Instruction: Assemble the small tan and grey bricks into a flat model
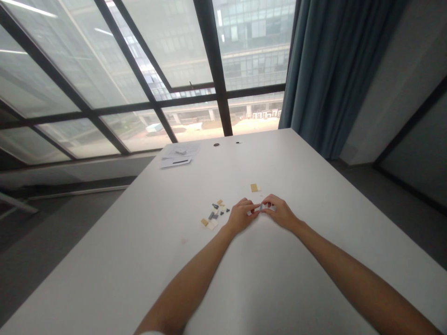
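From where I stand, both bare hands meet above the white table [146,270], a little right of its middle. The left hand [240,216] has its thumb and forefinger drawn nearly together, the tips at one side of a small grey piece [261,208]. The right hand [281,213] pinches the same piece from the other side, its fingers bent and a gap left behind the tips. The piece is mostly covered by the fingers, so I cannot tell its full shape, nor whether it is one part or two.

Just left of the left hand lies a loose scatter: a tan block [204,223] with a white block [212,225] beside it, a grey block [211,215] above them, and two small black bits [227,210] nearest the hand. Beyond the hands, near the right one, sits a yellow block [253,187] with a pale patch at its right edge. Some papers [176,162] lie at the far left corner, a dark strip on them. A blue curtain [310,83] hangs past the table, right of the big window [181,46].
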### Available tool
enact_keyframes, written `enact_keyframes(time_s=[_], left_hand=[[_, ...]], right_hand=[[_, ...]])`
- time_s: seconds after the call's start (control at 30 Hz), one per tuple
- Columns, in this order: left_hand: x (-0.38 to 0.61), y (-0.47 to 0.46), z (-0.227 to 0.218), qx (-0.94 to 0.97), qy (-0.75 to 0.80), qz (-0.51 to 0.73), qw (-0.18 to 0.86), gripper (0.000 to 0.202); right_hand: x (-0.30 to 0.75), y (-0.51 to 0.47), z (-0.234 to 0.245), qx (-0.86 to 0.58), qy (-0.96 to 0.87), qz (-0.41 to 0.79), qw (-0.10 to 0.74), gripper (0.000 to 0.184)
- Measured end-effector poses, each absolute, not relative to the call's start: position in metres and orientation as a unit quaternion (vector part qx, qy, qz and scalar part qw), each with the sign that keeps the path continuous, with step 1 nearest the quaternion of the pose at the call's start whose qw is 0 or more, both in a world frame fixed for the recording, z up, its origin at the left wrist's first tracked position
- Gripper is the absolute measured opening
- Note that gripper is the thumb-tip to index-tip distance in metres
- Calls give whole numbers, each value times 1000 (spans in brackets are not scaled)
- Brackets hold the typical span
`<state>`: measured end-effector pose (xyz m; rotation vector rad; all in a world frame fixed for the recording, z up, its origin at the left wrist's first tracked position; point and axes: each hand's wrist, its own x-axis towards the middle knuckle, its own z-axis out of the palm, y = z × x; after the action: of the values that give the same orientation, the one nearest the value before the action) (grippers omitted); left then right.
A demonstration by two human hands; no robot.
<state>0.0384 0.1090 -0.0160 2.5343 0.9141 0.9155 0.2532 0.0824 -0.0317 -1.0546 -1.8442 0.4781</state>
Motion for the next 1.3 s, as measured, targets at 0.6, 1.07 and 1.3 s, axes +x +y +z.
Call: enact_keyframes(time_s=[0.6,1.07,1.3], left_hand=[[40,108,-16,876,310,327,171,21],[41,109,-13,862,326,351,165,11],[40,110,-13,850,342,368,161,11]], right_hand=[[252,82,-28,-456,-739,154,472,11],[251,83,-31,-462,-747,141,457,8],[251,82,-27,-448,-753,139,461,7]])
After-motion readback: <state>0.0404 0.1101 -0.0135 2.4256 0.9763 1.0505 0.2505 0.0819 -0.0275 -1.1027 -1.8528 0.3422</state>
